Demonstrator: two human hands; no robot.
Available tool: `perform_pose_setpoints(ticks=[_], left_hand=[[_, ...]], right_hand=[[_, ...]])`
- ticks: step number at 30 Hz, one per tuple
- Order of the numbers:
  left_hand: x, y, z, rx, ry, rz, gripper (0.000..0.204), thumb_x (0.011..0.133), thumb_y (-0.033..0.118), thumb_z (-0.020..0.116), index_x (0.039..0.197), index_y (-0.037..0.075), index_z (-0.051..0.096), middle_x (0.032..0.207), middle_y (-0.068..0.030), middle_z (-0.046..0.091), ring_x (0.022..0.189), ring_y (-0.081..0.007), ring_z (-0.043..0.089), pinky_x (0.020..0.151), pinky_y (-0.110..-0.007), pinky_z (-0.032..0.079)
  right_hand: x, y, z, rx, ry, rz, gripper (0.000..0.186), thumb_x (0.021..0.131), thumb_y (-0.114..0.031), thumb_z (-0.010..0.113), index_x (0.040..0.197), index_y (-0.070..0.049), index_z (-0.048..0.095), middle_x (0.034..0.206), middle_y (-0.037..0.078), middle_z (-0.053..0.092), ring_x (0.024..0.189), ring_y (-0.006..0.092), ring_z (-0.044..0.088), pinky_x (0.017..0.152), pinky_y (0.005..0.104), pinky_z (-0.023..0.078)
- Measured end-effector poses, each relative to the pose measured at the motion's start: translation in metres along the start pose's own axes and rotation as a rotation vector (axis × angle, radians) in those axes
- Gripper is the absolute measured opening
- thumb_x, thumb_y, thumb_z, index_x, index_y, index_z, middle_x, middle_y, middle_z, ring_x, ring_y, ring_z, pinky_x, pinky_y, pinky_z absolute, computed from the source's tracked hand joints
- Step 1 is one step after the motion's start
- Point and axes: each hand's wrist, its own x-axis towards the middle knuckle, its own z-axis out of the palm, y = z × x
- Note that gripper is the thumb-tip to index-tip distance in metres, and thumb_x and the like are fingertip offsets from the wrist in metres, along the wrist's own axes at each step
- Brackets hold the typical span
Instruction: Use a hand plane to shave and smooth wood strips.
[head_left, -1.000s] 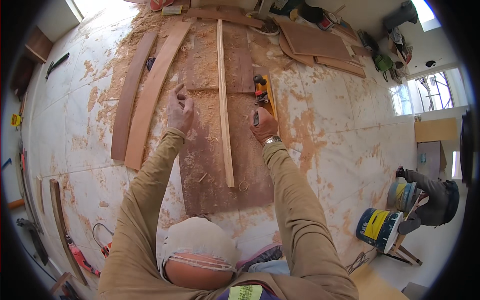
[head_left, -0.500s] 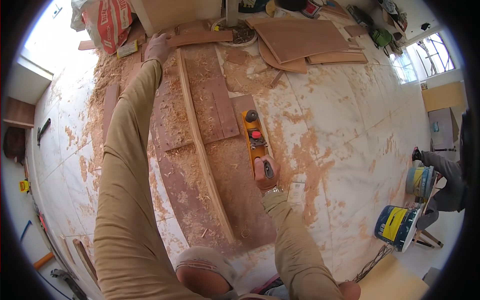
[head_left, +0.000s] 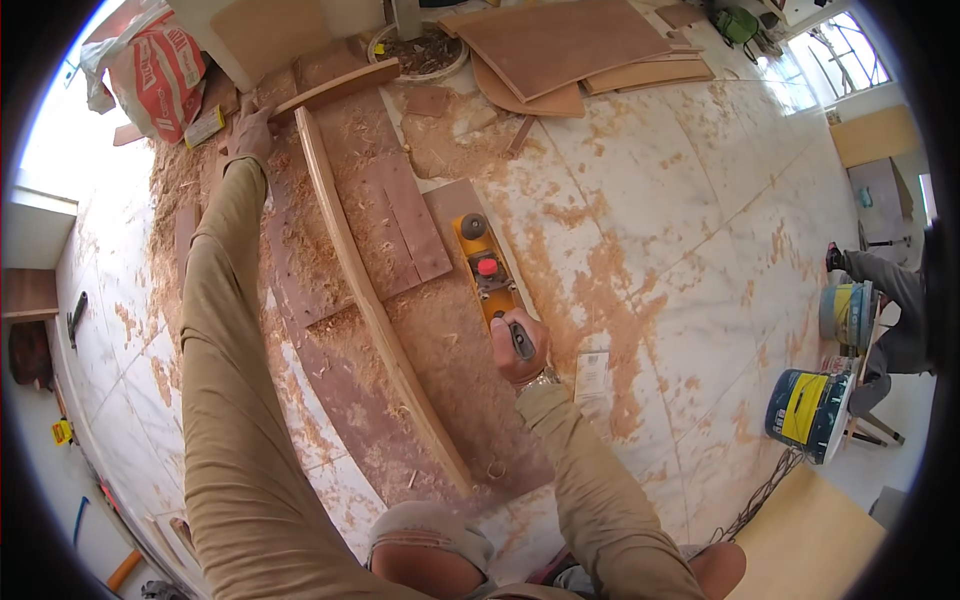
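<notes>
A yellow hand plane (head_left: 484,258) with a dark front knob and a red part in its middle rests on a brown board (head_left: 470,400). My right hand (head_left: 522,348) is wrapped round its dark rear handle. To the plane's left, a long narrow wooden strip (head_left: 372,310) runs away from me, lying over shaving-covered boards. At the far left my left hand (head_left: 250,138) is closed at the left end of a short wooden board (head_left: 340,84), which lies across the strip's far end. Its fingertips are partly hidden.
Wood shavings spread over the boards and marble floor. Plywood sheets (head_left: 555,50) are stacked far right, beside a round tub (head_left: 420,58). A red-and-white sack (head_left: 155,85) stands far left. At right are paint buckets (head_left: 800,405) and another person's leg (head_left: 890,280).
The view has turned and shifted, so the far things appear lower on the left. Both hands keep their holds, and the plane stays beside the strip.
</notes>
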Motion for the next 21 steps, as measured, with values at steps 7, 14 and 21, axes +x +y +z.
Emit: perform_pose_setpoints(ticks=[7, 14, 21], left_hand=[[-0.021, 0.024, 0.020, 0.237, 0.510, -0.132, 0.055, 0.101, 0.012, 0.042, 0.154, 0.024, 0.042, 0.154, -0.0166, 0.040, 0.148, -0.0389, 0.034, 0.120, -0.063, 0.024], [-0.298, 0.059, 0.019, -0.441, 0.589, 0.249, 0.058, 0.098, 0.017, 0.060, 0.151, 0.000, 0.041, 0.140, -0.0238, 0.049, 0.129, -0.0357, 0.052, 0.111, -0.046, 0.042], [-0.683, 0.138, 0.074, -0.703, -0.057, 0.314, 0.103, 0.084, 0.043, 0.082, 0.158, 0.003, 0.025, 0.157, -0.0317, 0.024, 0.142, -0.0489, 0.033, 0.117, -0.056, 0.032]], right_hand=[[0.002, -0.005, 0.003, 0.026, 0.008, -0.026, 0.026, 0.091, -0.016, 0.066, 0.071, -0.002, 0.056, 0.058, 0.006, 0.049, 0.053, 0.0131, 0.046, 0.050, 0.0330, 0.038], [0.001, 0.011, 0.005, 0.058, 0.032, -0.107, 0.026, 0.091, -0.016, 0.067, 0.073, -0.002, 0.056, 0.055, 0.006, 0.051, 0.051, 0.0108, 0.048, 0.049, 0.0326, 0.039], [0.007, 0.018, 0.014, 0.082, 0.109, -0.175, 0.029, 0.089, -0.020, 0.065, 0.070, -0.001, 0.055, 0.056, 0.008, 0.050, 0.053, 0.0115, 0.048, 0.050, 0.0338, 0.038]])
